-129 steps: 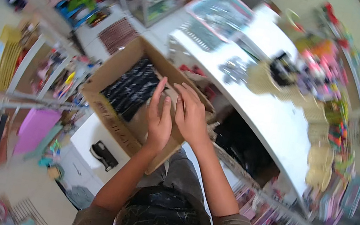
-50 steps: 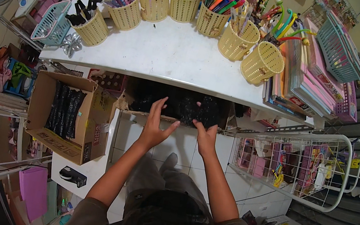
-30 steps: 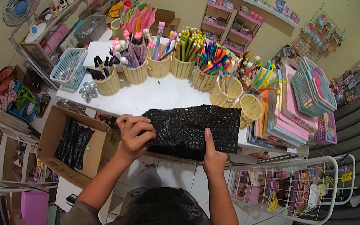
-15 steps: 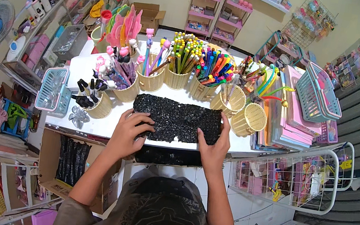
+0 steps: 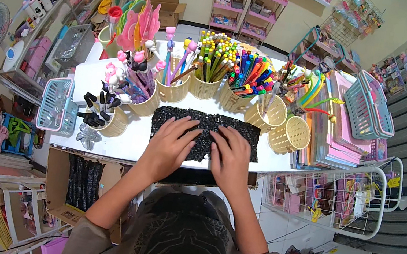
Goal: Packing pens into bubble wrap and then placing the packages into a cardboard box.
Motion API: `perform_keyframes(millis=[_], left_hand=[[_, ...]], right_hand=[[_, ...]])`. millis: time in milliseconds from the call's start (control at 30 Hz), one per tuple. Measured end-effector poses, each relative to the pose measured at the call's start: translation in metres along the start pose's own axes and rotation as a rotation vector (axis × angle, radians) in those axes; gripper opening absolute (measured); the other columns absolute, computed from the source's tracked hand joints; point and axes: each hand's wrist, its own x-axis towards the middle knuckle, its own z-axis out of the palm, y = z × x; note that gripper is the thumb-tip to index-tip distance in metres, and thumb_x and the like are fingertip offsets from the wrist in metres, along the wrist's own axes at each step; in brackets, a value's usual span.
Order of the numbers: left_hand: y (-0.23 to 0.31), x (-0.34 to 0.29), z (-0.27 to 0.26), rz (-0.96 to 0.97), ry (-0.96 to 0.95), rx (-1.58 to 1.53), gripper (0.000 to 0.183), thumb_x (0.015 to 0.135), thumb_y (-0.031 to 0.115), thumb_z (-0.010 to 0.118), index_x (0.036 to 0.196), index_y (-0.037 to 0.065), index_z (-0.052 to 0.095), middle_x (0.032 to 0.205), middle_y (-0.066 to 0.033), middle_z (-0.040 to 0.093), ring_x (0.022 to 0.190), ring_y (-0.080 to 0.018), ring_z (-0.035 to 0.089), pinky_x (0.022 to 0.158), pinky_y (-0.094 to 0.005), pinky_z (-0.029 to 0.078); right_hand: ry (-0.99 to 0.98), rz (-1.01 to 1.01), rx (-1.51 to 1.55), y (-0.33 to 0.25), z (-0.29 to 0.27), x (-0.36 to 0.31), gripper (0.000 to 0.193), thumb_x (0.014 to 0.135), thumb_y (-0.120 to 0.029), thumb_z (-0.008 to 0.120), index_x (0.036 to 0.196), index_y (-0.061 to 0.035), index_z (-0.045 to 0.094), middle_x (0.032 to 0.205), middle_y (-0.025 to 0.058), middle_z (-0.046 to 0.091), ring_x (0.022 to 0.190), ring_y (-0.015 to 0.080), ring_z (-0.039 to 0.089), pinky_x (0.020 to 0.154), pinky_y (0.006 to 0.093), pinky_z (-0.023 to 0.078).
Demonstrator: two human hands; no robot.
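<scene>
A flat rectangular bundle in shiny, bumpy black wrap, like bubble wrap (image 5: 242,139), lies lengthwise at the front of the white table (image 5: 118,149). My left hand (image 5: 170,145) rests on its left half, with fingers stretched toward its middle. On the right half lies my right hand (image 5: 230,159), also flat with fingers extended. The fingertips of both hands are close together but apart. Neither hand grips anything. Beyond the bundle stand woven cream baskets, one packed with yellow-tipped pencils (image 5: 211,55) and another with coloured markers (image 5: 250,75).
An empty-looking cream basket (image 5: 289,135) and a paper stack (image 5: 331,144) stand right of the bundle. To the left are a basket of black-topped pens (image 5: 116,123) and a blue plastic basket (image 5: 55,120). A cardboard box (image 5: 58,177) with black wrapped pieces sits below, left.
Both hands have moved inward from the bundle's ends and edges to lie flat on its top. The view has shifted slightly; the bundle stays at the table's front.
</scene>
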Motion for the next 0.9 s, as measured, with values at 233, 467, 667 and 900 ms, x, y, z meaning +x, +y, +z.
perform_keyframes(millis=[233,467,667,900], left_hand=[[-0.015,-0.020,0.014,-0.049,-0.179,0.222,0.066,0.111,0.036,0.065,0.170,0.011,0.048,0.182,-0.0163,0.036,0.167,-0.0413,0.034,0.133,-0.0605,0.029],[-0.021,-0.030,-0.012,-0.057,-0.253,0.290,0.074,0.110,0.051,0.065,0.172,0.015,0.046,0.183,-0.0159,0.035,0.168,-0.0404,0.031,0.135,-0.0606,0.025],[-0.009,-0.014,-0.015,-0.035,-0.274,0.244,0.077,0.112,0.050,0.060,0.171,0.004,0.044,0.181,-0.0226,0.035,0.168,-0.0424,0.031,0.137,-0.0593,0.022],[-0.018,-0.010,0.020,-0.019,-0.199,0.155,0.066,0.116,0.038,0.054,0.169,0.001,0.045,0.181,-0.0188,0.036,0.168,-0.0408,0.032,0.136,-0.0596,0.022]], right_hand=[[-0.252,0.007,-0.138,0.010,0.004,-0.012,0.053,0.109,-0.023,0.065,0.160,-0.0116,0.061,0.172,0.0175,0.050,0.161,0.0417,0.042,0.130,0.0561,0.033],[-0.294,-0.026,-0.218,0.018,-0.003,-0.017,0.059,0.113,-0.039,0.059,0.168,-0.0172,0.053,0.179,0.0176,0.041,0.165,0.0439,0.035,0.133,0.0588,0.029],[-0.277,0.013,-0.168,0.013,-0.002,-0.011,0.057,0.114,-0.034,0.057,0.163,-0.0064,0.055,0.178,0.0186,0.042,0.164,0.0458,0.036,0.133,0.0604,0.029],[-0.316,-0.103,-0.156,0.008,0.017,-0.012,0.057,0.113,-0.028,0.055,0.167,-0.0102,0.052,0.177,0.0146,0.044,0.165,0.0410,0.037,0.135,0.0579,0.028]])
